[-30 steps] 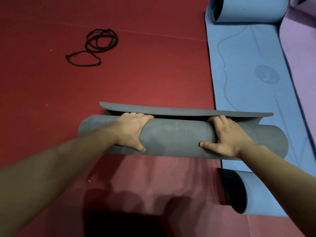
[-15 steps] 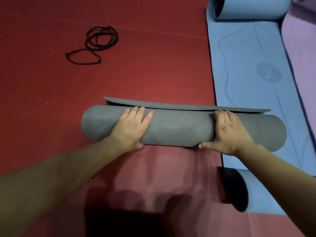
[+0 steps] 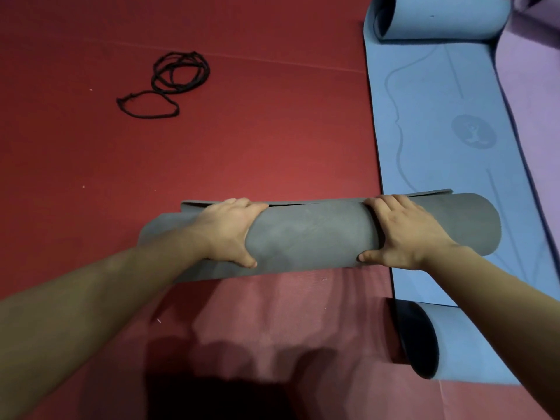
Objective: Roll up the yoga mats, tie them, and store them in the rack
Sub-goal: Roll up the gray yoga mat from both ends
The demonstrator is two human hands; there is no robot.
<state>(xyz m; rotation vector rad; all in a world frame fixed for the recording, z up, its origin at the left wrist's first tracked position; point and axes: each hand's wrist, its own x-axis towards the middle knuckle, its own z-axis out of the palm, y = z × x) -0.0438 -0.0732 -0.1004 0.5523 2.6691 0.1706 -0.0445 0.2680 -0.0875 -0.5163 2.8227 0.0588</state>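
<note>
1. The left hand [image 3: 227, 231] is gripping the rolled grey mat [image 3: 312, 234], with its fingers curling over the roll's far side and its thumb pressing on the near face.
2. The right hand [image 3: 403, 234] is gripping the same roll further to the right in the same way, fingers hooking over the top and thumb spreading along the near side.
3. The grey mat is lying crosswise in front of the person, almost fully rolled. A thin loose edge [image 3: 306, 203] is showing along its far side, just past the fingertips.
4. The roll's left part is sitting over the red floor [image 3: 257, 140], and its right end is overlapping the blue mat [image 3: 430, 153].
5. The blue mat is lying flat and lengthwise on the right, with its 2 ends curling up: 1 curl [image 3: 442, 18] at the far end and 1 curl [image 3: 454, 347] just beside the right forearm.
6. A purple mat [image 3: 533, 86] is lying along the blue mat's right edge.
7. A black cord [image 3: 172, 83] is lying in loose loops on the red floor, far to the left and well apart from the grey mat.
</note>
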